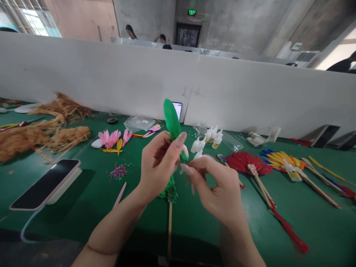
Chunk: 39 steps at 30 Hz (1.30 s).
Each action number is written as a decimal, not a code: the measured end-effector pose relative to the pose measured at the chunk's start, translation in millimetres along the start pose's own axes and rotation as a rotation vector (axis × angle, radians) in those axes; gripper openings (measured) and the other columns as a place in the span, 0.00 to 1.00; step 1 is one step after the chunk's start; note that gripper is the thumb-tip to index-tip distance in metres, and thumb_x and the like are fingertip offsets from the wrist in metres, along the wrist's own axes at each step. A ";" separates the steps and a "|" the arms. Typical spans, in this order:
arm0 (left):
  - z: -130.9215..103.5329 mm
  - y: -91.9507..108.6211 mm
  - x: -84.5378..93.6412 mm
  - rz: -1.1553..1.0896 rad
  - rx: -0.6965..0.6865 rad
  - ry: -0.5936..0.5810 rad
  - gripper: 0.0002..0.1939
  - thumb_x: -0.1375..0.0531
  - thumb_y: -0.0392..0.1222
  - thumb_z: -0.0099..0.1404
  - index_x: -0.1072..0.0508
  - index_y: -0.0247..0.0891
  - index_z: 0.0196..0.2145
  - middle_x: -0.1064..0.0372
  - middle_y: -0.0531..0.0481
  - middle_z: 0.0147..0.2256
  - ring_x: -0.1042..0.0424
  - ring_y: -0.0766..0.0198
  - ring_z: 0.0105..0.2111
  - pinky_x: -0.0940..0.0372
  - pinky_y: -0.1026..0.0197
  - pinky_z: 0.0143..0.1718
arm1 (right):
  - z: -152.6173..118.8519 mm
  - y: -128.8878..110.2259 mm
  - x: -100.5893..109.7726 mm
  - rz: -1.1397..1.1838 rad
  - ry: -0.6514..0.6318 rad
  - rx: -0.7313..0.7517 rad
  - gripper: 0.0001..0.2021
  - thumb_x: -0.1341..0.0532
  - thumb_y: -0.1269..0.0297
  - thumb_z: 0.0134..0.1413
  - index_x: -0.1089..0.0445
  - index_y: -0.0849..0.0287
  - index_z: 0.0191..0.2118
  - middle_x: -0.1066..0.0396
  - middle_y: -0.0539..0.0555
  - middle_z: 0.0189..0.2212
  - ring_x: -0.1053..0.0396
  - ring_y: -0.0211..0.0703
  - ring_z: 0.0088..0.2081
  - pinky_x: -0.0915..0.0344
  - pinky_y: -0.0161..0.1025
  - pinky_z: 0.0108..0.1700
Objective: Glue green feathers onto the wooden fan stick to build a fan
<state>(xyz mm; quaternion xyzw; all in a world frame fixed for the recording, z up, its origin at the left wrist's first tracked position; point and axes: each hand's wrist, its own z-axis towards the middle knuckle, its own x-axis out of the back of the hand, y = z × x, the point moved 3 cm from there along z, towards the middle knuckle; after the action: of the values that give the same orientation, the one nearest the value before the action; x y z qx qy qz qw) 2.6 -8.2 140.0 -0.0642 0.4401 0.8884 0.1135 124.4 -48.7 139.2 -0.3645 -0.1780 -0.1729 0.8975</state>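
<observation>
A bright green feather [171, 118] stands upright in my left hand [160, 159], pinched between thumb and fingers near its lower part. My right hand [215, 181] is closed in a pinch at the feather's base, its fingertips on the lower fluff. Beneath the hands, partly hidden by them, a green feather bundle [169, 193] lies on the table above a thin wooden stick [170, 226]. Just beyond my right hand stand several small white glue bottles [213, 136].
On the green table [91, 226] at left are a phone [46, 183], brown fibre [41, 137], pink feathers [109, 139] and colourful beads [118, 171]. A red feather fan [249, 163] and a yellow-blue feather fan [283, 159] lie at right. A white partition [111, 78] stands behind.
</observation>
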 end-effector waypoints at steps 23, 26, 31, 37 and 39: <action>-2.0 -8.5 -6.7 -0.347 0.402 -0.032 0.11 0.35 0.44 0.58 0.31 0.38 0.24 0.37 0.60 0.20 0.43 0.80 0.15 0.42 0.78 0.16 | 1.1 6.1 -3.5 0.144 0.112 -0.158 0.05 0.41 0.70 0.57 0.29 0.61 0.31 0.28 0.46 0.19 0.32 0.28 0.17 0.37 0.24 0.20; -1.8 -9.3 -7.5 -0.332 0.423 -0.038 0.11 0.35 0.44 0.58 0.29 0.38 0.24 0.34 0.59 0.23 0.42 0.82 0.16 0.42 0.79 0.17 | 1.0 4.5 -4.5 0.028 0.109 -0.081 0.06 0.42 0.70 0.58 0.31 0.61 0.30 0.31 0.45 0.18 0.33 0.28 0.17 0.38 0.25 0.21; -1.4 -8.0 -6.9 -0.314 0.423 -0.070 0.11 0.36 0.45 0.60 0.29 0.37 0.24 0.35 0.58 0.24 0.46 0.82 0.17 0.42 0.79 0.19 | 0.9 1.8 -5.3 -0.111 0.144 0.065 0.08 0.45 0.71 0.61 0.35 0.60 0.29 0.36 0.44 0.17 0.38 0.28 0.18 0.41 0.26 0.21; -2.9 -6.6 -7.9 -0.363 0.433 -0.088 0.14 0.36 0.45 0.59 0.30 0.35 0.22 0.40 0.58 0.22 0.51 0.82 0.16 0.48 0.78 0.17 | 2.1 -0.8 -5.8 -0.148 0.173 0.114 0.11 0.47 0.72 0.62 0.40 0.58 0.27 0.40 0.43 0.17 0.43 0.27 0.18 0.44 0.26 0.22; -3.3 -6.7 -8.7 -0.384 0.449 -0.087 0.14 0.36 0.45 0.59 0.31 0.34 0.22 0.45 0.59 0.21 0.52 0.82 0.16 0.49 0.77 0.16 | 1.2 -0.6 -5.7 -0.118 0.176 0.104 0.12 0.47 0.72 0.62 0.42 0.58 0.26 0.42 0.42 0.17 0.44 0.26 0.18 0.44 0.25 0.21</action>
<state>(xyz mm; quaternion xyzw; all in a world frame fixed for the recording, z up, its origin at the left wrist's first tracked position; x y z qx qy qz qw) 12.8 -8.2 134.7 -0.0814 0.6003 0.7329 0.3097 118.9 -47.2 137.8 -0.2896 -0.1285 -0.2475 0.9156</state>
